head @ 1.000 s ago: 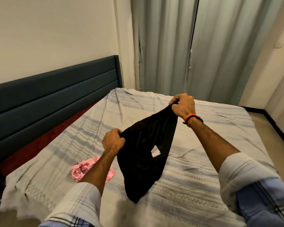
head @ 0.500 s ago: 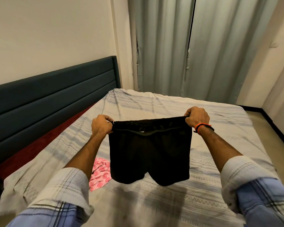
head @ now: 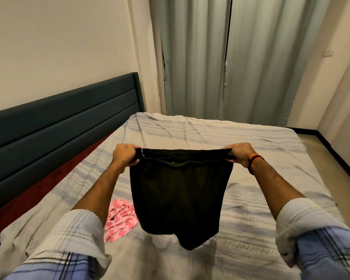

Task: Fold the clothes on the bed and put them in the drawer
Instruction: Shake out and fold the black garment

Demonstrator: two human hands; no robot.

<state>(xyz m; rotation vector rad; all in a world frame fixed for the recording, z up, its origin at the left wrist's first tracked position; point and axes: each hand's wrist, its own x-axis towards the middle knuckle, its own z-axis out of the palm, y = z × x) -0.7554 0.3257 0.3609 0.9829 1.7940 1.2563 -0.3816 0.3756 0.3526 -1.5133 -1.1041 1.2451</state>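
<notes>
Black shorts held up and spread, with no fold made in them yet.

The left hand (head: 124, 155) and right hand (head: 240, 153) were well apart, each clenched on one end of the waistband of the black shorts (head: 180, 197), which hung flat in the air over the bed (head: 261, 142). A pink patterned garment (head: 119, 221) lay crumpled on the sheet at about 8 o'clock from the shorts, partly hidden behind them and the left sleeve. By my reading the task was at an early stage. No drawer was in view.
</notes>
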